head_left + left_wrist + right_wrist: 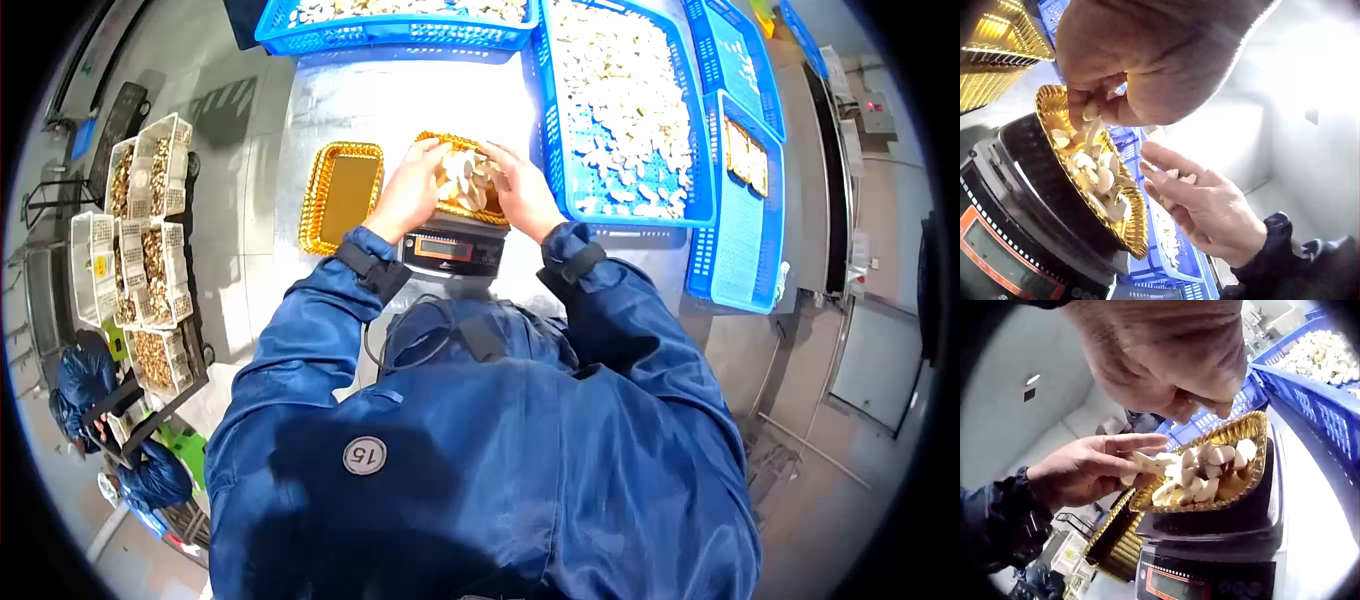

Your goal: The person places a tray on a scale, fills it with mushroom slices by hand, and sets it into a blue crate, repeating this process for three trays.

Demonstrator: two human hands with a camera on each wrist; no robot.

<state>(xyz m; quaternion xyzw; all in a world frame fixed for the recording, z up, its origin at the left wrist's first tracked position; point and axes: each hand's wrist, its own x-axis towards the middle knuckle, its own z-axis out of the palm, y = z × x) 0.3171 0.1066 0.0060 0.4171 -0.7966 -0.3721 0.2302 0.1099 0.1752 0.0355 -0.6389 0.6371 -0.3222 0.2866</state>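
A gold tray heaped with pale mushroom pieces sits on a black scale. My left hand is at the tray's left side; in the right wrist view, the left hand's thumb and fingers pinch pale pieces over the tray edge. On the other side is my right hand. The left wrist view shows the right hand holding a few small pieces between thumb and curled fingers, just off the rim. The scale's display is unreadable.
An empty gold tray lies left of the scale. Blue crates of pale pieces stand right and behind, one holding small filled trays. White baskets are on a cart at far left, with people in blue near it.
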